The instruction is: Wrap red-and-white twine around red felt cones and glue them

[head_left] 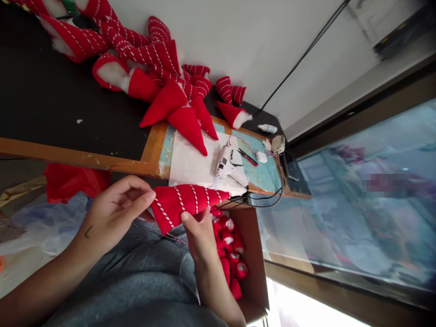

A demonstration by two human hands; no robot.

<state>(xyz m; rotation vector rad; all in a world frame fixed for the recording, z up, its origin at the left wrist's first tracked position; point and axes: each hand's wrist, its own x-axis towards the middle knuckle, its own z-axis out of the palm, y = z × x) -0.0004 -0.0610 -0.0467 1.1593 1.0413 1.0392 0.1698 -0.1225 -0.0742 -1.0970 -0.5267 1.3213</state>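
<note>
Grey clothing point(136, 281) covers the person's lap, closest to the camera. Above it, before the table's front edge, is a red cone point(189, 200) wound with white-flecked cord, its tip toward the right. The left hand point(127, 204) pinches the wide end between thumb and fingers; the right hand point(200, 227) grips the lower edge, thumb on top. A white glue gun point(238, 174) lies just beyond on a white sheet point(185, 159), near piled red cones point(163, 104).
</note>
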